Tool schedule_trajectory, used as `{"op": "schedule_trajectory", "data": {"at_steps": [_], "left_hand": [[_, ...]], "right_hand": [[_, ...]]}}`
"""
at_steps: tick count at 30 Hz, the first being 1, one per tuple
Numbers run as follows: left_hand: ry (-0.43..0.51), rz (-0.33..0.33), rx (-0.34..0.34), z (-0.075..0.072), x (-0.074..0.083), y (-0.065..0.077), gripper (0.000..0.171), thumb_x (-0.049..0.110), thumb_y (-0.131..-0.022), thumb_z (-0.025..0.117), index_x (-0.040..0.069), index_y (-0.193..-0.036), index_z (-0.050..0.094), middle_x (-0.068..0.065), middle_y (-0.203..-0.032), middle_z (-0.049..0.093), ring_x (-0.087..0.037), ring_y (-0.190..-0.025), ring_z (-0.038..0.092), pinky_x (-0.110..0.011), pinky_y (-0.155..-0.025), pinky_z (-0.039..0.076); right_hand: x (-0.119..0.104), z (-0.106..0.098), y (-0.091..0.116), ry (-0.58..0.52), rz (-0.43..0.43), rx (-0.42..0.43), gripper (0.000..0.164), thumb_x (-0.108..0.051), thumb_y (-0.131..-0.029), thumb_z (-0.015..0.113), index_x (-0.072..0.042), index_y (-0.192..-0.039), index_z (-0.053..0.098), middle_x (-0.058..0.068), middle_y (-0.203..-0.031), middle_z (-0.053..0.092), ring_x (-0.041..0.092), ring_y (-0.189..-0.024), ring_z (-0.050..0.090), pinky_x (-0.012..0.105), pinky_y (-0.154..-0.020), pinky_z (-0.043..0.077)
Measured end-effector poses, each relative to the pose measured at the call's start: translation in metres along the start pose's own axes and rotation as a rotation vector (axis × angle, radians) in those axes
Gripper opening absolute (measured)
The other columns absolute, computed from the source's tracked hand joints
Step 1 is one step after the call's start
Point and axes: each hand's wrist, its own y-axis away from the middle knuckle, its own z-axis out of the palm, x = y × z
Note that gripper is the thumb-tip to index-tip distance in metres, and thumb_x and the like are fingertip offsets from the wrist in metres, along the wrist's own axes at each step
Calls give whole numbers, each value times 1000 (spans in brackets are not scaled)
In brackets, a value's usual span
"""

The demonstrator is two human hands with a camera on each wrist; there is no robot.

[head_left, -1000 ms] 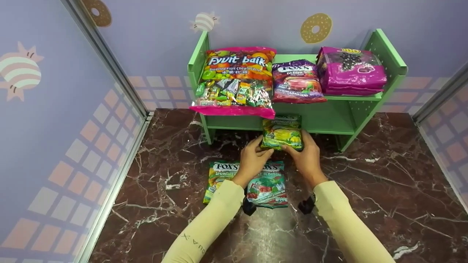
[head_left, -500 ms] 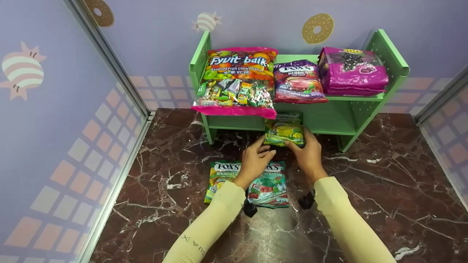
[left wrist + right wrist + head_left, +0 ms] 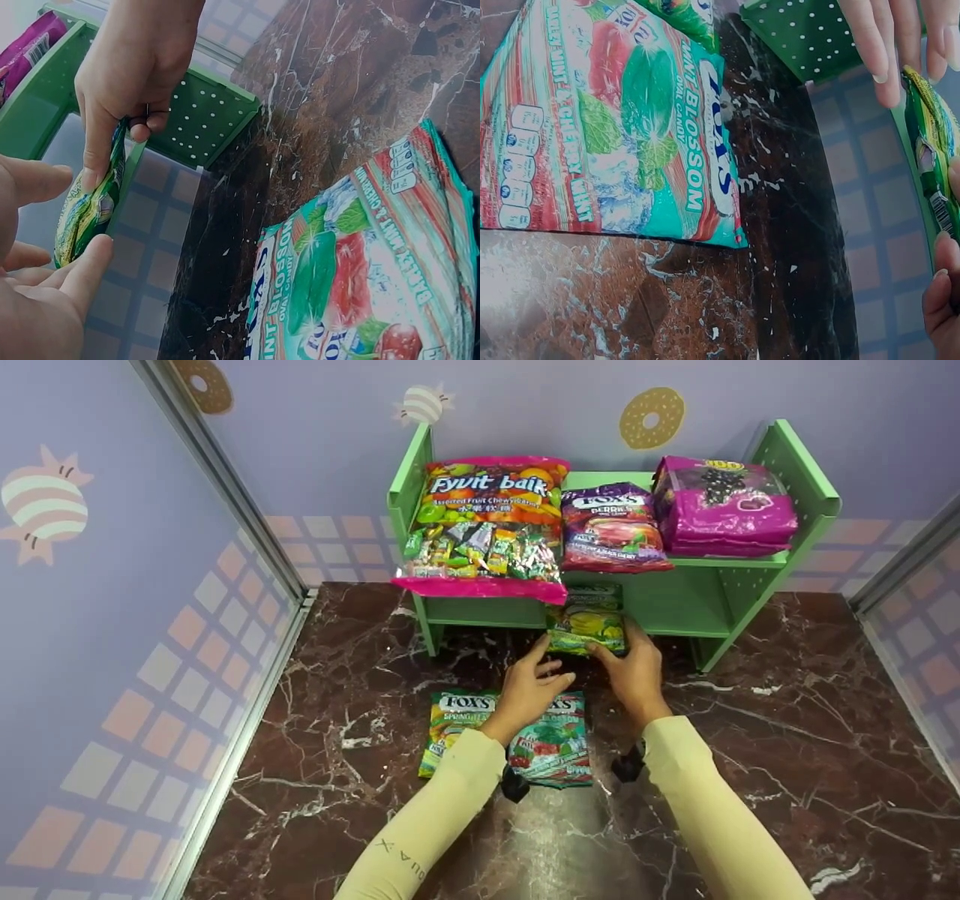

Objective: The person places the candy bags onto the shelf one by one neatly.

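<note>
A green-and-yellow bag of candy lies partly in the lower level of the green shelf, its front end sticking out. My right hand pinches its front right corner, thumb on top. In the left wrist view that right hand grips the edge of the candy bag. My left hand is at the bag's left front corner, index finger extended right at the edge, the thumb apart from it. In the right wrist view the left fingers stretch loosely beside the bag.
The upper level bears a large fruit chew bag, a purple berries bag and a magenta pack. On the dark marble surface below my left forearm lie a yellow-green candy bag and a teal mint candy bag.
The green-and-yellow candy bag has slid away from me, further into the lower level. My left hand has loosened, its thumb leaving the bag; my right hand moved forward with the bag.
</note>
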Motion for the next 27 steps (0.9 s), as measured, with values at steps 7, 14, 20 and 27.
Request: {"op": "schedule_trajectory", "data": {"at_steps": [7, 14, 20, 27], "left_hand": [[-15, -5, -18, 0, -1, -3, 80, 31, -92, 66, 21, -156, 18, -5, -161, 25, -25, -124, 58, -31, -94, 54], [-32, -28, -28, 1, 1, -7, 81, 32, -92, 66, 23, -156, 17, -5, -159, 29, -25, -122, 59, -33, -94, 54], [-18, -31, -44, 3, 3, -11, 82, 30, -92, 66, 24, -156, 16, -3, -161, 24, -25, -124, 58, -33, -94, 54], [-33, -35, -45, 4, 4, -15, 82, 27, -93, 66, 23, -157, 14, 2, -164, 11, -21, -127, 56, -30, -93, 54]], "right_hand": [[0, -1, -4, 44, 53, -7, 80, -47, -88, 66, -17, -153, 31, 9, -155, 38, 30, -142, 37, 47, -115, 32], [1, -3, -8, 64, 67, -20, 80, -50, -88, 65, -19, -153, 30, 11, -154, 39, 32, -134, 47, 48, -109, 38], [1, -7, -10, 64, 56, -25, 80, -48, -89, 64, -19, -154, 28, 12, -155, 37, 33, -138, 42, 50, -112, 35], [0, -7, -13, 87, 34, -14, 78, -46, -89, 65, -18, -153, 30, 14, -153, 39, 34, -140, 38, 50, -114, 33]]}}
